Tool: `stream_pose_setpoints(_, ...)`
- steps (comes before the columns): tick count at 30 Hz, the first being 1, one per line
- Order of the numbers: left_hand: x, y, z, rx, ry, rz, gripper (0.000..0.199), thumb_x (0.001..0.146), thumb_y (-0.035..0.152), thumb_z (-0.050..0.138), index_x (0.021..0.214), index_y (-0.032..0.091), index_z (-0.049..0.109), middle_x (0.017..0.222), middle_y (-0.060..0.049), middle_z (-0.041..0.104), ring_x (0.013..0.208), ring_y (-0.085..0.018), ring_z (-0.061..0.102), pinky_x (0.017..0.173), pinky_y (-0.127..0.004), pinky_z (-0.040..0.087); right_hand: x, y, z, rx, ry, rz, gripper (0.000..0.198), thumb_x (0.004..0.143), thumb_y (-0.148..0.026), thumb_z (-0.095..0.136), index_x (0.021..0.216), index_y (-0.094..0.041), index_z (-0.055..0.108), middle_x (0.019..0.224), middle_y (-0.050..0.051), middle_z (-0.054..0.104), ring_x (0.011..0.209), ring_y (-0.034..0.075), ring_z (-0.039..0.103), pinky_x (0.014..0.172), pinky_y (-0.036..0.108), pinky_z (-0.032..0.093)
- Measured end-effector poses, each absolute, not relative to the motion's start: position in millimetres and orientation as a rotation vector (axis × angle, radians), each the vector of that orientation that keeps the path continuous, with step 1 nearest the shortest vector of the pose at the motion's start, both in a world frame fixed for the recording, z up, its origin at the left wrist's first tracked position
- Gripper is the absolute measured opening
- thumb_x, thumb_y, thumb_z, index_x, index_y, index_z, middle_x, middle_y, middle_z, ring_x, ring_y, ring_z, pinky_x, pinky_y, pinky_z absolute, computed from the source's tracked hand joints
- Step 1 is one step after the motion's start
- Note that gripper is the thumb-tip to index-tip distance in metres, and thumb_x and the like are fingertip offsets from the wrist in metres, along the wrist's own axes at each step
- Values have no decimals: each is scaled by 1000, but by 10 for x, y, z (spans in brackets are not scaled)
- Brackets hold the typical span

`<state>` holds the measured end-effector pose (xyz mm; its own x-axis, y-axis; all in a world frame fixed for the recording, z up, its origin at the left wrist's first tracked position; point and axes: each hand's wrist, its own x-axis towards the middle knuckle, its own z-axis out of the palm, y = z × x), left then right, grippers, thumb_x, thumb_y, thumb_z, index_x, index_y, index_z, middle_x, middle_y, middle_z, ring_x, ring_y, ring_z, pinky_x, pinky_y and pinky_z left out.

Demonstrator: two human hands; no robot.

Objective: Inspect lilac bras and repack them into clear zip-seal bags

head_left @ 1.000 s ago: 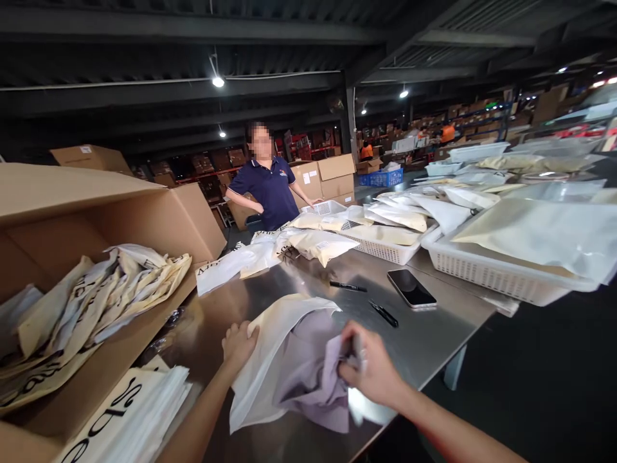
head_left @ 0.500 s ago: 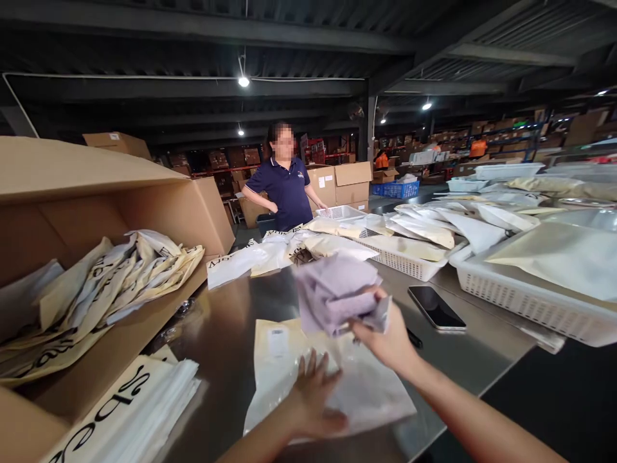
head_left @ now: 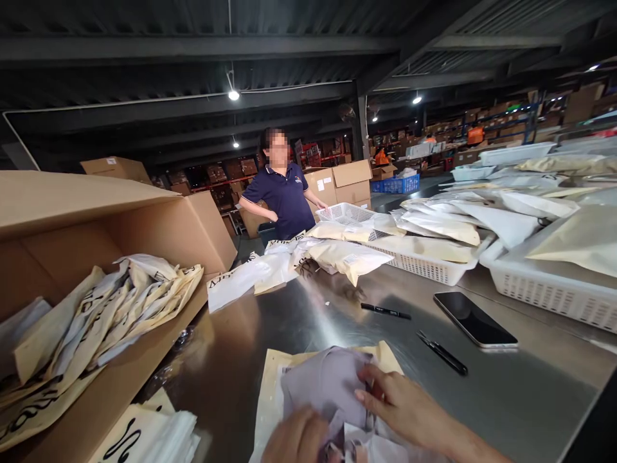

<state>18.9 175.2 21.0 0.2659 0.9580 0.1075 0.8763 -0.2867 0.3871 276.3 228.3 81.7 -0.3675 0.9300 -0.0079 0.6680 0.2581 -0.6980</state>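
A folded lavender garment [head_left: 315,379] lies on a cream and white plastic mailing bag [head_left: 265,399] at the near edge of the metal table. Pinched in the thumb and fingers of my right hand [head_left: 409,408] is the garment's right side. My left hand [head_left: 299,434] is over its lower left part, fingers bent and smeared by motion, so their grip is unclear. White printed pieces show between my hands, too covered to make out. A label with a barcode peeks out at the garment's upper left.
On the left stands a cardboard box [head_left: 207,225] of filled mailing bags, with a stack of flat bags [head_left: 168,437] below it. A marker [head_left: 385,311], a black cutter-like tool [head_left: 443,355] and a phone [head_left: 475,318] lie right. White baskets [head_left: 554,296] hold bags. A person [head_left: 284,193] stands opposite.
The lavender garment has come down from the air onto the mailing bag. My left hand has left its flat, spread pose on the bag. The view has shifted, showing the marker and black tool.
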Motion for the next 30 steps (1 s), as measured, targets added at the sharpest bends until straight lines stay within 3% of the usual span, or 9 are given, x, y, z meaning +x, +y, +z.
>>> stream_pose_setpoints(2,214,1951,224,2242,1747,463,75,82,60,55,148,28,41,155,-8,38,147,-36,23,121,-55,22,2672,2348,733,-1464,-2100,850,45,83,-50,60,115,-19,60,83,7,68,79,26,63,71,34,42)
stream_pose_setpoints(4,246,2116,179,2164,1759,405,82,79,58,58,150,23,38,157,-9,33,146,-36,26,119,-49,30,2614,2390,621,-1417,-2017,897,52,75,-38,67,123,-22,56,82,3,66,76,23,62,68,31,42)
stream_pose_setpoints(8,176,2302,137,2146,1763,352,71,80,60,55,143,27,49,147,-11,49,135,-33,46,110,-43,42,2551,2478,362,-1236,-1825,1113,58,67,-25,68,123,-26,53,77,-1,62,69,19,60,59,26,41)
stream_pose_setpoints(14,217,2457,619,2042,1783,604,93,77,57,62,150,9,31,152,-19,39,140,-30,39,114,-39,37,2346,2637,348,-920,-1604,1116,28,73,-17,56,100,-18,58,74,-2,53,67,14,54,62,25,44)
stream_pose_setpoints(16,313,2515,838,1985,1723,573,78,73,43,68,139,7,48,138,-20,56,124,-29,56,104,-36,46,2313,2709,575,-821,-1547,1110,21,76,-17,52,96,-18,58,72,-2,50,67,13,53,62,25,46)
stream_pose_setpoints(19,333,2606,1194,1899,1744,606,21,79,28,59,89,14,70,89,-10,73,87,-24,68,88,-37,53,2345,2860,1098,-661,-1427,1104,16,77,-22,58,92,-19,56,77,-1,52,74,14,57,65,27,52)
stream_pose_setpoints(22,226,2712,1494,1788,1814,747,14,81,26,59,89,17,66,95,-7,71,99,-22,64,97,-40,47,2395,3046,1656,-385,-1234,1350,28,76,-23,65,99,-23,50,80,-5,50,77,14,62,72,33,59)
stream_pose_setpoints(27,368,2812,1696,1688,1592,868,71,72,26,75,136,16,47,130,-13,61,116,-21,59,96,-33,48,2438,3195,2346,-146,-1316,1410,38,77,-17,66,110,-22,47,80,-8,50,69,7,58,60,18,49)
stream_pose_setpoints(30,576,2800,1752,1692,1412,861,63,65,28,81,124,14,60,111,-11,71,97,-22,66,85,-32,52,2528,3201,2596,-153,-1462,1304,39,78,-15,63,113,-21,47,79,-7,50,68,7,57,54,15,41)
